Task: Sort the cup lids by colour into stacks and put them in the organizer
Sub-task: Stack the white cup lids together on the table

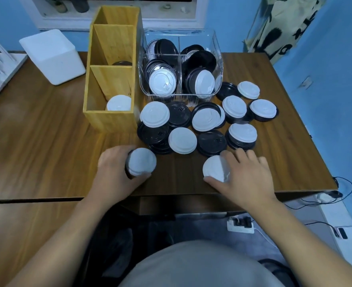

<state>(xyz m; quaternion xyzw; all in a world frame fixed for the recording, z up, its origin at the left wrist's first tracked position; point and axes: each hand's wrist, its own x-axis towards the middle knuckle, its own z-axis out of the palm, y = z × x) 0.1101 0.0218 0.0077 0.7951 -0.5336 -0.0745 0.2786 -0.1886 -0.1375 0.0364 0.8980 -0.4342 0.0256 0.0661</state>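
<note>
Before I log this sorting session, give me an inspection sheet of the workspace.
Surface: wooden table, seam along the near side.
Job's things: wooden organizer, white lids in its nearest compartment, a dark lid in the middle one; clear bin holds mixed lids; loose black and white lids piled on the table.
Clutter: white box.
Hands: left hand grips a white-topped stack; right hand on a white lid.
Cables: power strip and wires on the floor.
Surroundings: blue walls.
</note>
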